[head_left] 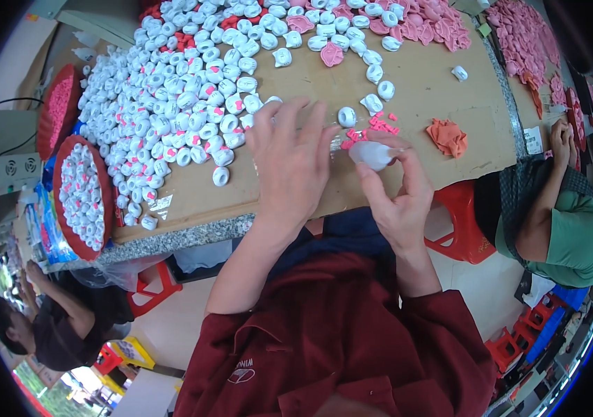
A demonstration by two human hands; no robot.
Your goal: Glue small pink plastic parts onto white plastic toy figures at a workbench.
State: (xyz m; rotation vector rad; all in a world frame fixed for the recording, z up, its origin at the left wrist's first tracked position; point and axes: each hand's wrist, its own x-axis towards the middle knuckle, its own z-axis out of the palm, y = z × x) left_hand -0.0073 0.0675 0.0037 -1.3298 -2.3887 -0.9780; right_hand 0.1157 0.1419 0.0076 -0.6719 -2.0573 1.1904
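My right hand (404, 198) grips a small translucent white squeeze bottle (371, 156) between thumb and fingers. The bottle lies tilted on its side in the air, its thin tip toward the right. Just beyond it lie small bright pink pieces (383, 125) in a loose heap. My left hand (293, 163) has its fingers stretched out and a little blurred, back upward, at the right edge of a big spread of small white ring-shaped pieces (171, 90). Several of these carry pink bows. Whatever lies under the left palm is hidden. A single white piece (346, 117) sits between the hands.
A crumpled orange-pink piece (447, 137) lies to the right on the cardboard-covered table (477, 118). Pink moulded pieces (418, 24) are heaped at the back. Red trays (105, 208) stand at left. Co-workers sit at left and right (567, 236); a red stool (466, 226) is close by.
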